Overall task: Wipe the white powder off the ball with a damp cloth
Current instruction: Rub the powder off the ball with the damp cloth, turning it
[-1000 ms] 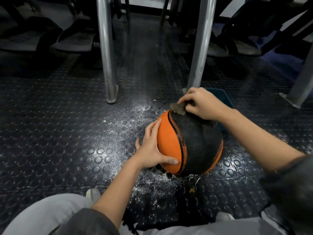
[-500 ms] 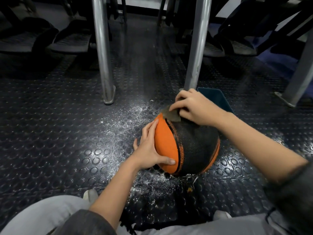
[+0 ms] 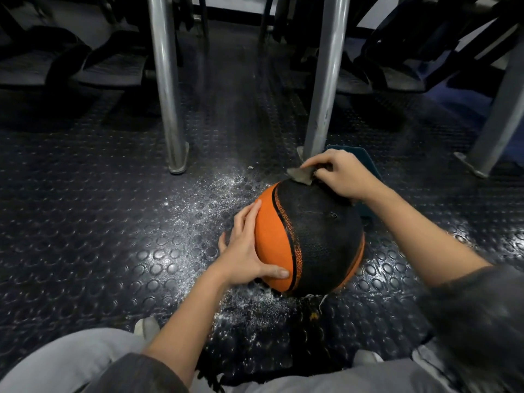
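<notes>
Grey cloth (image 3: 300, 176) in pinch of right hand (image 3: 343, 177) atop ball (image 3: 320, 236); left hand (image 3: 244, 251) flat on orange side

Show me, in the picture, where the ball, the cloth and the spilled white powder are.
ball (image 3: 320, 236), head view, on its black panel.
cloth (image 3: 300, 175), head view, on the grey corner that shows at the top of the ball.
white powder (image 3: 215, 191), head view, on the scattered patch left of the ball.

Dark studded rubber floor (image 3: 85, 222) glints under light, with 3 metal legs (image 3: 167, 95) and black seats (image 3: 113, 69) behind.
</notes>
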